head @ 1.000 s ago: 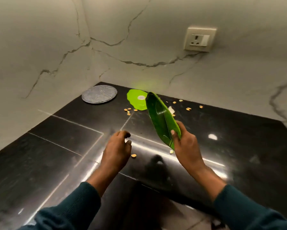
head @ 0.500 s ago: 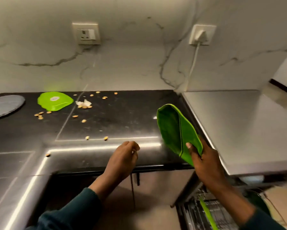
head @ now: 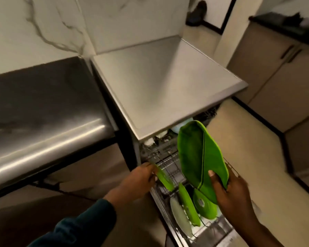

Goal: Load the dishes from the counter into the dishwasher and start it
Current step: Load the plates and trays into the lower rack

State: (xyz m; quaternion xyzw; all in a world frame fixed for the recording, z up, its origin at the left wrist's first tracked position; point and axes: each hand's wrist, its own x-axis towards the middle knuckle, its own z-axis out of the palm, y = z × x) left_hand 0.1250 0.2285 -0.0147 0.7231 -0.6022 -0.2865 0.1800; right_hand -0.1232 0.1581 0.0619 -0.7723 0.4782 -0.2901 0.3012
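Observation:
My right hand (head: 234,195) grips a green leaf-shaped plate (head: 198,154) by its lower end, holding it on edge above the pulled-out lower rack (head: 169,168) of the dishwasher. My left hand (head: 141,177) reaches to the rack's left side and its fingers are at a green plate (head: 165,179) standing there; whether they grip it is blurred. Further forward in the rack stand another green leaf plate (head: 188,205), a round green plate (head: 203,205) and a white plate (head: 180,216).
The dishwasher's steel top (head: 164,82) juts over the back of the rack, with white cups (head: 150,140) under it. The dark counter (head: 43,107) lies to the left. Beige cabinets (head: 284,82) stand at the right across the cream floor (head: 253,150).
My view has swung right from the counter to the dishwasher. My right hand has carried the green leaf plate over the rack, and my left hand has moved from the counter edge to the rack.

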